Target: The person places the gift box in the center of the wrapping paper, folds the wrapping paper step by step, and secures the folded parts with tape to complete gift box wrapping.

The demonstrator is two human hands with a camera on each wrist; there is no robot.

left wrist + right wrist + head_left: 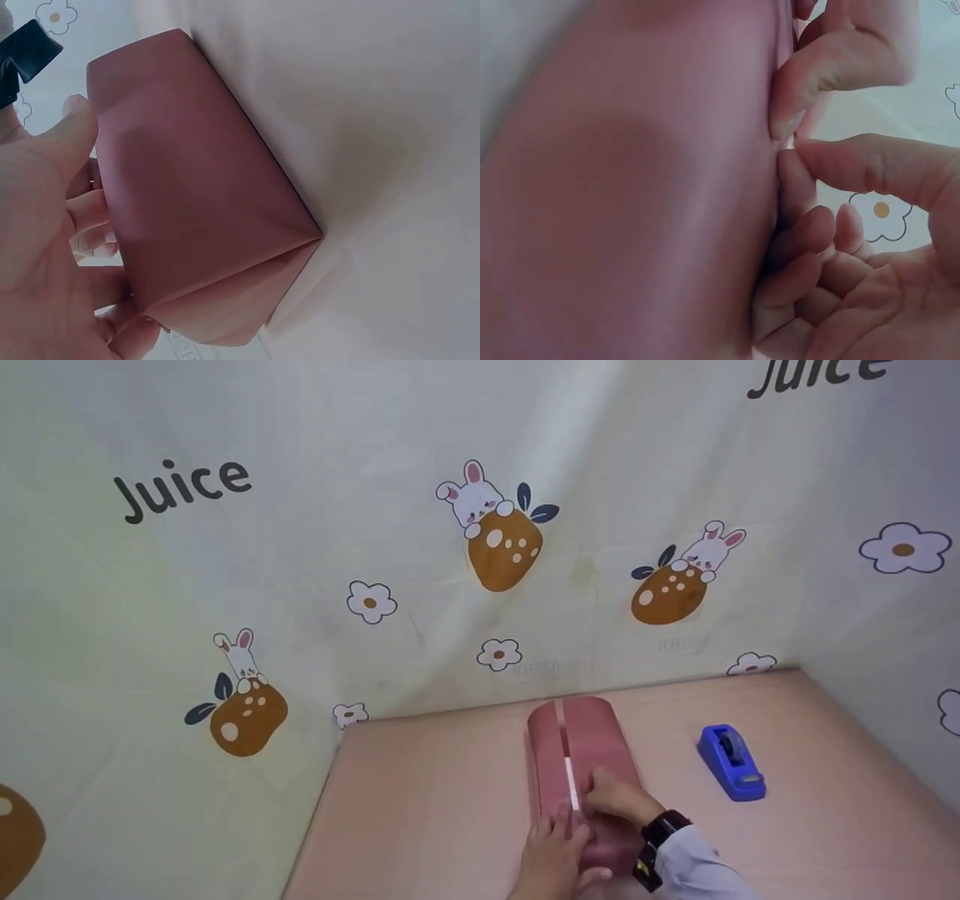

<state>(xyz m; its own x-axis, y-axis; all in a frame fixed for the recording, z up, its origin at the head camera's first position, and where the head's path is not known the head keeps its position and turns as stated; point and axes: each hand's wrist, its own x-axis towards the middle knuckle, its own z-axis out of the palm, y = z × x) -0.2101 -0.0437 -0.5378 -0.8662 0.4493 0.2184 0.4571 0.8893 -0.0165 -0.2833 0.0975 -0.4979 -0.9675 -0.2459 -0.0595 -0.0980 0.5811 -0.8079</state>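
Note:
A long box wrapped in dusty-pink paper lies lengthwise on the table, with a shiny strip of clear tape along its top seam. My left hand rests with fairly straight fingers on the near end of the box. In the left wrist view the same hand lies against the side of the box. My right hand sits at the near end of the tape. Seen from the right wrist, its thumb and forefinger pinch together at the seam of the box, the other fingers curled.
A blue tape dispenser stands to the right of the box. The pale pink table is closed in at the back and both sides by a cloth wall printed with rabbits and flowers. A black watch is on my right wrist.

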